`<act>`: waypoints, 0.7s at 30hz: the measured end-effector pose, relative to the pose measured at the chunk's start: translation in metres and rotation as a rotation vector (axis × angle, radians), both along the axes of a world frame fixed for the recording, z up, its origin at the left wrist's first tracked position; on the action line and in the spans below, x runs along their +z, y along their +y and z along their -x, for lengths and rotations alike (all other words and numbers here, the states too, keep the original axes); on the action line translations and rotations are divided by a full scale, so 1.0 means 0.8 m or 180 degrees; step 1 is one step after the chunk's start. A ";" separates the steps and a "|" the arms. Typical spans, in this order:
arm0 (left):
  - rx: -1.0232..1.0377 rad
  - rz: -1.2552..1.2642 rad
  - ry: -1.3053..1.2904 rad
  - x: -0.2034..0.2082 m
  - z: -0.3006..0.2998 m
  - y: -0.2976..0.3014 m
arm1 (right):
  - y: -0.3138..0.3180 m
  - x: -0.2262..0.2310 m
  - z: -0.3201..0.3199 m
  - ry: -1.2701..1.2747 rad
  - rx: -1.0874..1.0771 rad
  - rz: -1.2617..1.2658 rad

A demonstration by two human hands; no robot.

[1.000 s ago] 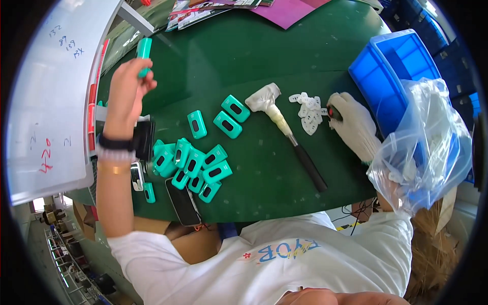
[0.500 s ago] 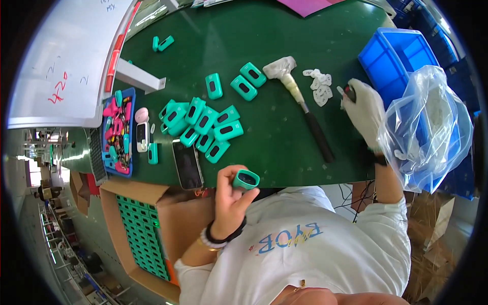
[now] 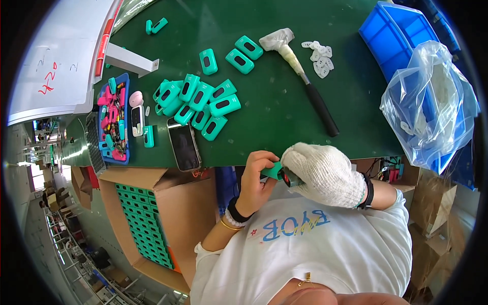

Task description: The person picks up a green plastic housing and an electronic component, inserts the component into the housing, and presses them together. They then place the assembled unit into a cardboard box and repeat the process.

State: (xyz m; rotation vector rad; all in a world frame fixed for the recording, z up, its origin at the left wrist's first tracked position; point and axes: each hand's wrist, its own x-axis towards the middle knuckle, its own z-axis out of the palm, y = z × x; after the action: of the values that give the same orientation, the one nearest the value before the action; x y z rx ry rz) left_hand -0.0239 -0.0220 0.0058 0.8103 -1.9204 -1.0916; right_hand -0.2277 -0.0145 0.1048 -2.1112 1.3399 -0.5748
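Just off the table's near edge, my left hand (image 3: 255,179) is closed around a small teal plastic casing (image 3: 272,171). Meeting it from the right is my right hand (image 3: 325,175), in a white knitted glove, its fingers closed on a small black and red part (image 3: 287,177) at the casing's open end. The glove hides most of that part, so its kind cannot be told. Several teal casings (image 3: 202,96) lie heaped beyond my left hand, with two more (image 3: 240,61) nearer the hammer (image 3: 319,104). White plastic pieces (image 3: 321,60) form a little pile right of the hammer head.
A phone (image 3: 184,146) lies at the near edge, beside a blue tray (image 3: 127,147) of pink and teal parts. On the left, a carton (image 3: 185,218) holds rows of teal units (image 3: 145,223). Blue bins (image 3: 378,38) and a clear plastic bag (image 3: 406,96) stand right.
My right hand has come from beside the white pieces to my left hand, bringing the black and red part to the casing. The view has shifted, so the table's things sit higher.
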 end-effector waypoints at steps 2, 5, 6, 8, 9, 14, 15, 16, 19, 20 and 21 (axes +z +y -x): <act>0.0098 -0.0090 0.0220 -0.005 0.003 0.006 | 0.007 -0.004 -0.005 0.0100 -0.0163 0.0105; 0.0181 -0.0332 0.0524 -0.002 0.011 0.012 | 0.015 -0.008 -0.009 0.0295 -0.0486 0.0330; 0.0207 -0.0520 0.0724 0.001 0.013 0.014 | 0.017 -0.007 -0.006 0.0212 -0.0323 0.0369; 0.0244 -0.0714 0.0919 0.001 0.012 0.016 | 0.022 -0.007 -0.002 0.0043 0.0002 0.0447; 0.0216 -0.0707 0.0914 0.000 0.011 0.016 | 0.023 -0.007 -0.002 0.0043 -0.0003 0.0439; -0.0010 -0.0604 0.0737 -0.008 0.006 0.015 | 0.032 -0.015 -0.004 0.0023 0.0254 -0.0009; -0.0096 -0.0558 0.0655 -0.009 0.005 0.015 | 0.034 -0.017 -0.005 0.0000 0.0273 -0.0056; -0.0094 -0.0566 0.0648 -0.009 0.003 0.015 | 0.036 -0.018 -0.006 -0.0025 0.0291 -0.0103; -0.0210 -0.0894 0.0716 -0.007 -0.001 0.015 | 0.034 -0.009 0.001 -0.0235 0.0206 -0.0669; -0.0203 -0.0898 0.0699 -0.007 -0.003 0.015 | 0.033 -0.006 0.003 -0.0340 0.0167 -0.0948; -0.0176 -0.0975 0.0793 -0.006 -0.004 0.015 | 0.031 -0.003 0.005 -0.0358 0.0173 -0.0950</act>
State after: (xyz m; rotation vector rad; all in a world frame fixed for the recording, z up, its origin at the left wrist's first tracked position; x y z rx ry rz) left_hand -0.0206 -0.0097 0.0008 0.7465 -1.5984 -1.4717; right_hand -0.2318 0.0105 0.1025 -1.8403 1.2190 -0.4342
